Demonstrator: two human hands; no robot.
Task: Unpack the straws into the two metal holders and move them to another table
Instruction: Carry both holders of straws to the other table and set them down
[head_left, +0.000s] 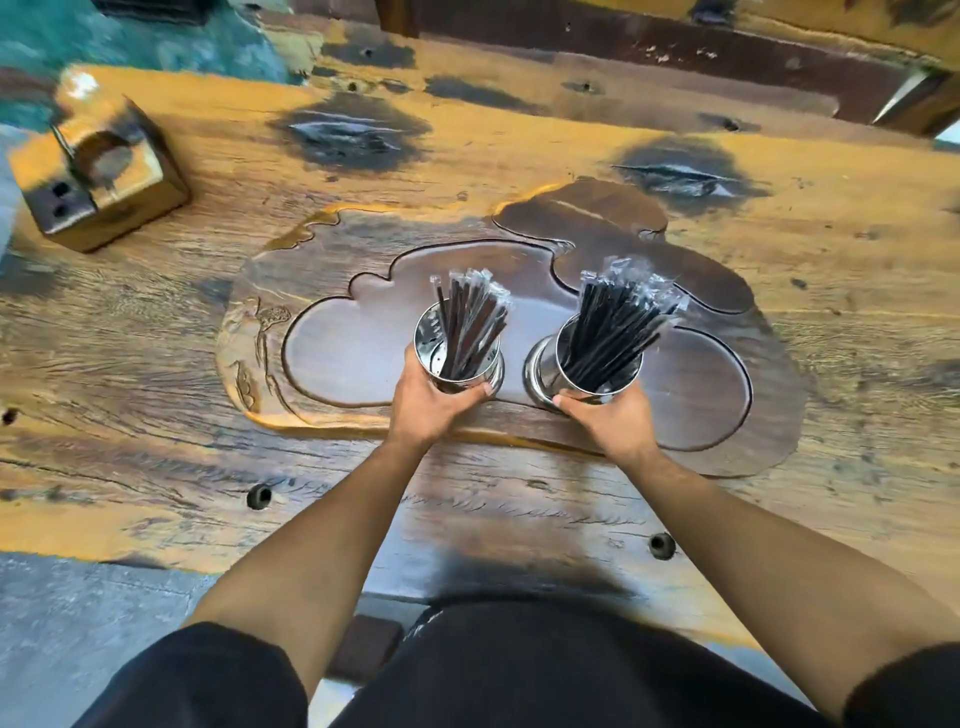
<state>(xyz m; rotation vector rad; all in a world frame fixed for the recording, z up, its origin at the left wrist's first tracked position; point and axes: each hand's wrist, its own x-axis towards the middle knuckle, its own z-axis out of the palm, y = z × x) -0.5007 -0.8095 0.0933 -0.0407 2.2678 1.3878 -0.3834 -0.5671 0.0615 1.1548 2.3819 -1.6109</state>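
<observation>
Within each grip stands a steel holder: left hand (423, 402) wraps the left holder (457, 356), right hand (613, 421) the right holder (597, 364), on the worktop (156, 322). Above the grips, straws (618, 322) lean loosely; polished walls probably slip, so hold low, upright.

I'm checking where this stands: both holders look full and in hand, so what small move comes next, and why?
Probably let go of both. The left hand grips the left holder and the right hand grips the right holder; both look upright on the dark carved tray, straws inside, though contact underneath isn't certain.
</observation>
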